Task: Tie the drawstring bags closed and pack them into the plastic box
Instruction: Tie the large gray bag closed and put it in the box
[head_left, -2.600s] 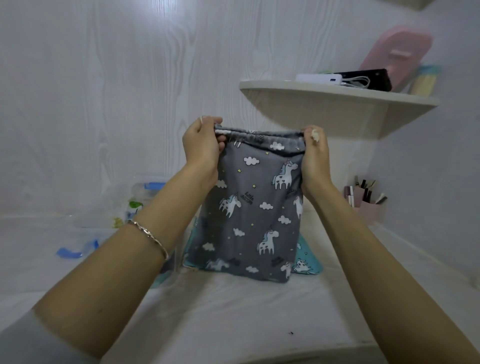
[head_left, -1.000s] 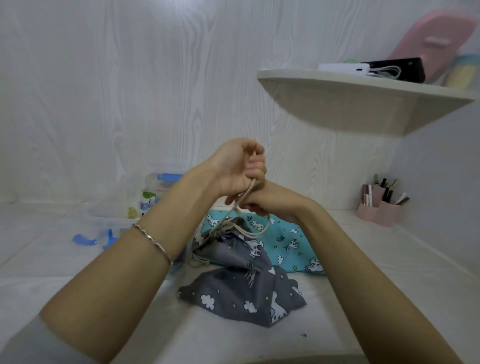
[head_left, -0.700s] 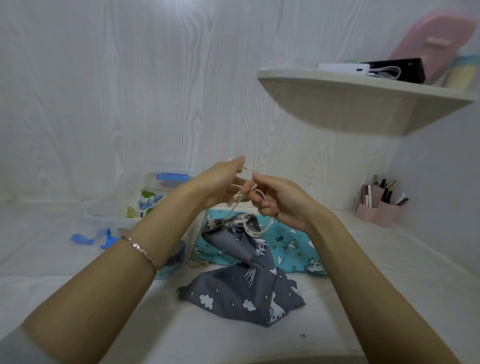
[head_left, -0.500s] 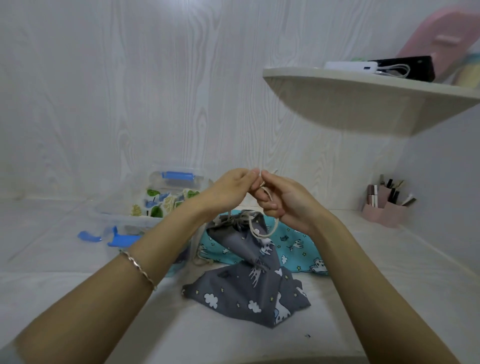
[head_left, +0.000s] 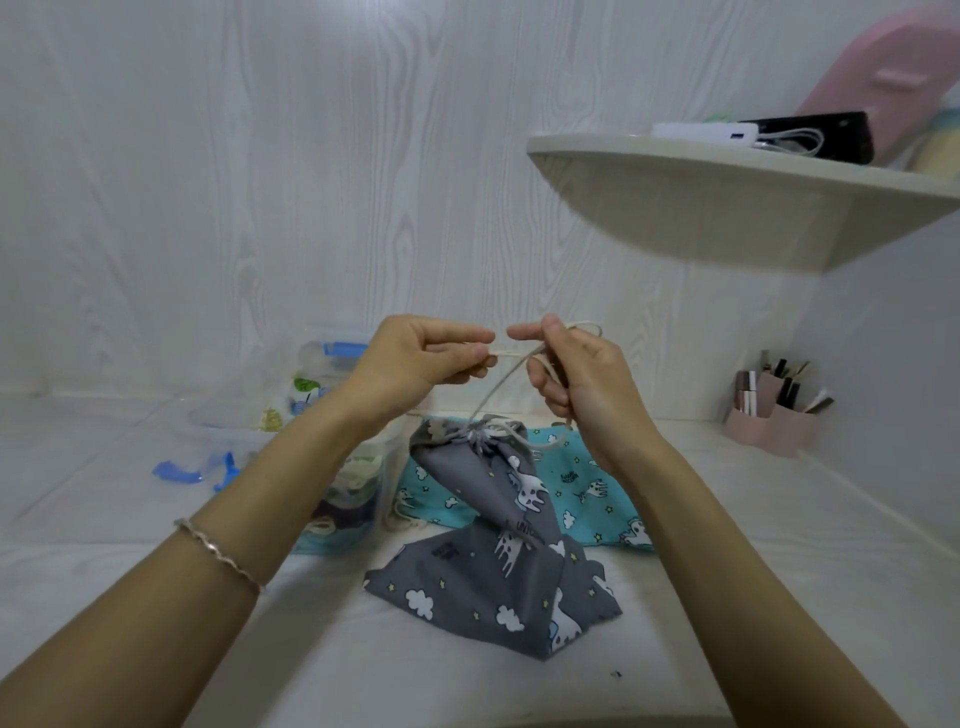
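Grey drawstring bag (head_left: 498, 571) looks like light, limp cloth. Its base is slumped on the white surface (head_left: 208, 649), in front of the teal bag (head_left: 587, 483) and just right of the plastic box (head_left: 387, 483). It is probably best held by the cream cord (head_left: 498, 384): the left grip (head_left: 415, 358) pinches one end and the right grip (head_left: 576, 384) curls round a loop. The bag's long axis rises from the base to the cinched neck, which points up and away.
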